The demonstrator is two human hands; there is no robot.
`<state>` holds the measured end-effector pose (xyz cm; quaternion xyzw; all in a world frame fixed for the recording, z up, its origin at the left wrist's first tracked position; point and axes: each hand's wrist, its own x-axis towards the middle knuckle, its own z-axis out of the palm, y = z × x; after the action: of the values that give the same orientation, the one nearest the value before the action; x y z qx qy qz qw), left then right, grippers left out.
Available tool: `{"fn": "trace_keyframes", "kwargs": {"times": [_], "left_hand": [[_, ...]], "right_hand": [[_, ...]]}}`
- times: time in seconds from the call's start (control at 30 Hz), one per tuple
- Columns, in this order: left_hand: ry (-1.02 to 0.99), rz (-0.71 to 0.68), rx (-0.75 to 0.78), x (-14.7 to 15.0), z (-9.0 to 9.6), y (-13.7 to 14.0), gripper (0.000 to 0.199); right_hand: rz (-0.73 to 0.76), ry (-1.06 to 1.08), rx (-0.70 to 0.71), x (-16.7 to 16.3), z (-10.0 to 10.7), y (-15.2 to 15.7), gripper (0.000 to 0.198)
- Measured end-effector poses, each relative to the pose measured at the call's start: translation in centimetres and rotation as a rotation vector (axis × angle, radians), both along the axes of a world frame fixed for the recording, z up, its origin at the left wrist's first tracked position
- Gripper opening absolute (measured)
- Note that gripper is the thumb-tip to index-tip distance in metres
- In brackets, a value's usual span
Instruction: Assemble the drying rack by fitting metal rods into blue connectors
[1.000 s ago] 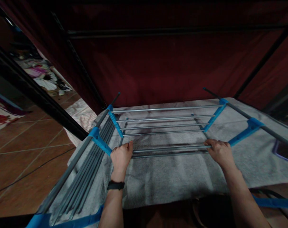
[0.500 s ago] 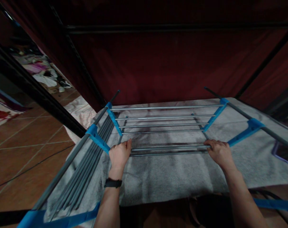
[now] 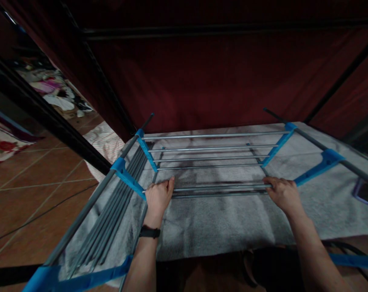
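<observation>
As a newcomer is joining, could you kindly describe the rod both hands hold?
In front of the dark red fabric, a rack with blue brackets stands over gray cloth. Nearer than its four parallel crossbars runs a close pair of gray rods. The rod is the upper one in view, gripped toward its ends by the left hand and right hand.

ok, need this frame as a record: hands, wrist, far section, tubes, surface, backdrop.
left hand: curled over metal rod, beside left near bracket
right hand: curled over same rod, beside right near bracket
left wrist: black band
far section: four crossbars between blue far brackets
tubes: gray tubes, side by side, left
surface: gray cloth
backdrop: dark red fabric
</observation>
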<state>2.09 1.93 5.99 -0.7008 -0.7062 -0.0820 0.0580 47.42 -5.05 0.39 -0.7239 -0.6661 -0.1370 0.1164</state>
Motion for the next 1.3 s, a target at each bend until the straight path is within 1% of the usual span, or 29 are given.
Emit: {"fn": "trace_keyframes", "kwargs": {"times": [0.2, 0.27, 0.33, 0.4, 0.47, 0.6, 0.67, 0.73, 0.9, 1.07, 1.17, 1.3], "left_hand": [[-0.006, 0.007, -0.001, 0.0, -0.1, 0.1, 0.071], [-0.008, 0.013, 0.020, -0.2, -0.3, 0.1, 0.068], [-0.022, -0.016, 0.061, -0.4, -0.5, 0.0, 0.064], [-0.051, -0.104, 0.114, -0.4, -0.7, -0.1, 0.059], [-0.084, -0.229, 0.147, -0.1, -0.9, -0.2, 0.057], [-0.135, -0.444, 0.128, 1.2, -1.2, -0.5, 0.054], [-0.145, -0.515, 0.110, 1.9, -1.3, -0.7, 0.051], [-0.151, -0.554, 0.100, 2.4, -1.4, -0.9, 0.049], [-0.129, -0.553, 0.089, 2.8, -1.3, -1.0, 0.050], [-0.106, -0.531, 0.077, 3.0, -1.3, -0.9, 0.051], [-0.102, -0.531, 0.082, 3.1, -1.3, -0.9, 0.051], [-0.097, -0.501, 0.091, 2.6, -1.3, -1.0, 0.052]], "right_hand": [[-0.029, -0.012, -0.037, 0.1, 0.3, 0.4, 0.030], [-0.027, -0.008, -0.038, 0.1, 0.4, 0.3, 0.029], [-0.014, 0.002, -0.025, 0.0, 0.5, 0.3, 0.028], [0.006, 0.015, -0.007, -0.1, 0.5, 0.1, 0.027], [0.015, 0.020, 0.008, -0.2, 0.4, 0.0, 0.027], [0.013, 0.006, 0.025, -0.4, 0.2, -0.1, 0.027], [0.016, 0.004, 0.026, -0.4, 0.2, -0.1, 0.027], [0.016, 0.004, 0.023, -0.4, 0.2, -0.1, 0.028], [0.005, 0.022, 0.023, -0.5, 0.2, 0.0, 0.028], [-0.009, 0.030, 0.087, -0.8, 0.2, -0.1, 0.028], [-0.066, 0.008, 0.115, -1.1, 0.2, -0.2, 0.029], [-0.117, -0.034, 0.093, -1.4, 0.3, -0.2, 0.026]]}}
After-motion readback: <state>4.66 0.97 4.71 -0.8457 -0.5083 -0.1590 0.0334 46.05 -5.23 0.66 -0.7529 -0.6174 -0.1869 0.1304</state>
